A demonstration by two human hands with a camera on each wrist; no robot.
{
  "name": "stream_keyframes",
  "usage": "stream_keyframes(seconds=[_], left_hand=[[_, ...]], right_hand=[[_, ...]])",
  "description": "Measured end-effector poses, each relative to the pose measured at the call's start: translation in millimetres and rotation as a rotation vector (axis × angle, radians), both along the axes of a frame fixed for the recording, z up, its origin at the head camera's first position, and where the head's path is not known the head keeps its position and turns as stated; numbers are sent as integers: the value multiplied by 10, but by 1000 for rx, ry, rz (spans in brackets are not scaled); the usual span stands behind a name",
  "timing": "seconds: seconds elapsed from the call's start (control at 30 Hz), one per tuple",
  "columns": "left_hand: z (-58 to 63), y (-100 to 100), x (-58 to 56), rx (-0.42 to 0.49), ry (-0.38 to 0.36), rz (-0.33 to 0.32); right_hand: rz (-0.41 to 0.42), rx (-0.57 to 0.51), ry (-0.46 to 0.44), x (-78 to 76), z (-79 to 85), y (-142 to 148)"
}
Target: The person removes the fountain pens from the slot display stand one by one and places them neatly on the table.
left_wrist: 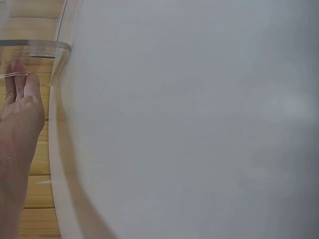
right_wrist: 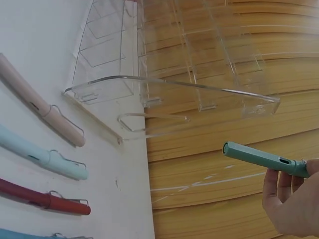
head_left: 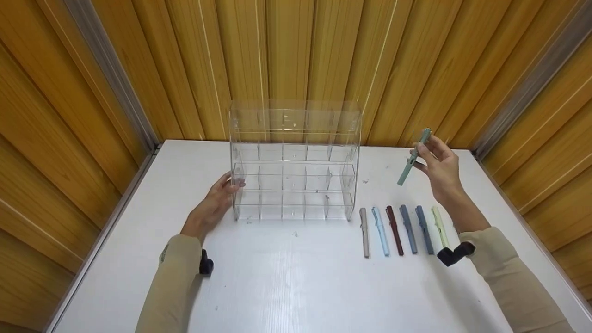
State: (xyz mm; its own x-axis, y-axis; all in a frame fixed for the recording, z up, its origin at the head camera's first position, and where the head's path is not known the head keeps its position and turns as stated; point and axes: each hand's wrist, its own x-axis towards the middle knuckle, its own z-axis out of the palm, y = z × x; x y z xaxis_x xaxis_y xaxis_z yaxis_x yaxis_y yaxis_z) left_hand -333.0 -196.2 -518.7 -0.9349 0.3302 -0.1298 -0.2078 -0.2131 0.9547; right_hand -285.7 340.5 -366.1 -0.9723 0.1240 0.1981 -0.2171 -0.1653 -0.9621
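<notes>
In the head view a clear acrylic rack (head_left: pixel 294 175) with several tiers of small compartments stands on the white table. My left hand (head_left: pixel 217 196) grips its left side panel, thumb at the front edge; the other fingers are partly seen through the plastic. Off to the rack's right, my right hand (head_left: pixel 441 166) pinches a green pen (head_left: pixel 407 169) by its clip end, above the table. That pen tilts, its plain end pointing down and left. In the right wrist view the green pen (right_wrist: pixel 259 157) shows its barrel and a small slot near the fingers (right_wrist: pixel 284 186).
In a row right of the rack lie a beige pen (head_left: pixel 365 233), a light blue pen (head_left: pixel 381 231), a dark red pen (head_left: pixel 395 231), two blue-grey pens (head_left: pixel 409 230) and a pale green pen (head_left: pixel 440 226). Wood-patterned walls (head_left: pixel 291 55) enclose the table's back and sides.
</notes>
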Motion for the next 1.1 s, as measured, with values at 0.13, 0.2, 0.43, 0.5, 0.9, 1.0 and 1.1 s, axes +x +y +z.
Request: stream_keyframes(seconds=[0.13,0.2,0.43,0.5,0.9,1.0,1.1], left_hand=[[16,-6,11,15,4,0],[22,-6,12,22,7,-1],[13,-11,14,-6,4,0],[4,-14,10,-6,5,-1],[-21,8,-7,-3,7,11],[-23,8,-5,-17,26,6],[-21,2,-5,-16,38,-4]], right_hand=[[-25,2,-25,26,-69,124],[-38,6,-34,42,-101,188],[-42,-7,-84,114,-198,408],[-34,-26,-85,133,-227,458],[-90,-24,-125,198,-406,740],[-111,8,-169,217,-463,840],[-118,5,-191,236,-519,937]])
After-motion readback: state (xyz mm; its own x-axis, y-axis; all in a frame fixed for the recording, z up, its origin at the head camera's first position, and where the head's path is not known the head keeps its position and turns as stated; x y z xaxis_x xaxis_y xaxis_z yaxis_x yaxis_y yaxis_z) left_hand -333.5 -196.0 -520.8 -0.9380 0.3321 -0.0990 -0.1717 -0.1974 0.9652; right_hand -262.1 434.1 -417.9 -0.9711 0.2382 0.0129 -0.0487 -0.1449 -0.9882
